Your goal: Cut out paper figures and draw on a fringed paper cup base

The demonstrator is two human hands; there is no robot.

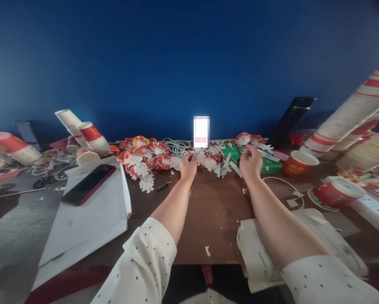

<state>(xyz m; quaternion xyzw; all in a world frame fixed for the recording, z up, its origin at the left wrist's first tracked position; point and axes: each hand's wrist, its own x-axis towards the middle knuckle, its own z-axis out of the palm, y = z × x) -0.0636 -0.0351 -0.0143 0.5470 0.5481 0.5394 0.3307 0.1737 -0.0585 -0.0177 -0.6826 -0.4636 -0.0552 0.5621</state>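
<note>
Left of the green box (273, 168), paper cutouts (210, 164) are presumably kept for reach; the left hand (188, 166) there and right hand (251, 162) before it are half-curled (holds cannot be told).

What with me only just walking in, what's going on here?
A person in dotted sleeves has both hands out over a cluttered brown table. The left hand is by white paper cutouts, and the right hand is by a green object; whether either holds something small is too unclear to tell. Red-and-white paper pieces lie left of the left hand. Further left, a phone rests on white papers.
</note>
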